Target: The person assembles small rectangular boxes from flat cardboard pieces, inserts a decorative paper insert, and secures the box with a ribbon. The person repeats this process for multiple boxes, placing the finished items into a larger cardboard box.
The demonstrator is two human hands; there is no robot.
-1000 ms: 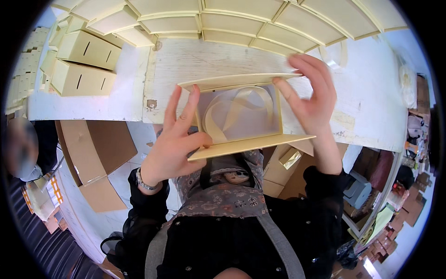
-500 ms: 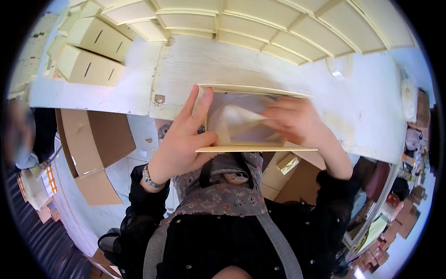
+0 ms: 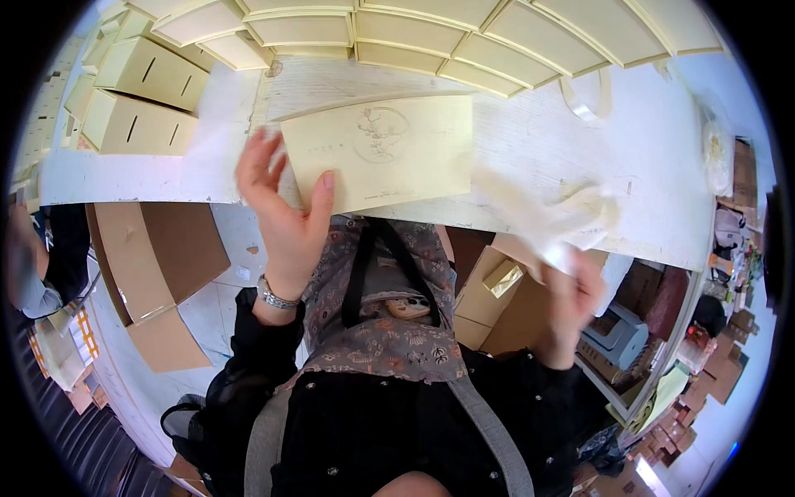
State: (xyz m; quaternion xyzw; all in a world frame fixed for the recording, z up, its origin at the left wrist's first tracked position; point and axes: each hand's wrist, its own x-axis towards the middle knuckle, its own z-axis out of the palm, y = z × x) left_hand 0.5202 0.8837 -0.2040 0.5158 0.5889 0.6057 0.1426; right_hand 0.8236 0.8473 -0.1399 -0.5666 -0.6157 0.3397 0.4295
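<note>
A cream cardboard box [image 3: 414, 157] with a fine-line round drawing on its face rests at the front of the white table. My left hand [image 3: 286, 203] grips it at the left end, thumb on the printed face and fingers along the left edge. My right hand [image 3: 571, 298], smeared by motion, is off to the right, past the table's front edge. From its fingers trails a pale, limp, cloth-like strip [image 3: 538, 219], blurred and looped over the tabletop. How the strip's end sits between those fingers is not clear.
Rows of cream boxes [image 3: 406, 37] line the table's far side. More boxes with slots [image 3: 141, 120] stand at the far left. A roll of clear tape [image 3: 580, 108] lies at the back right. Open brown cartons [image 3: 166, 257] are below the table's front edge.
My right hand has come out of the box and swung right and toward me with the pale strip. The box has turned its printed face up and shifted left with my left hand.
</note>
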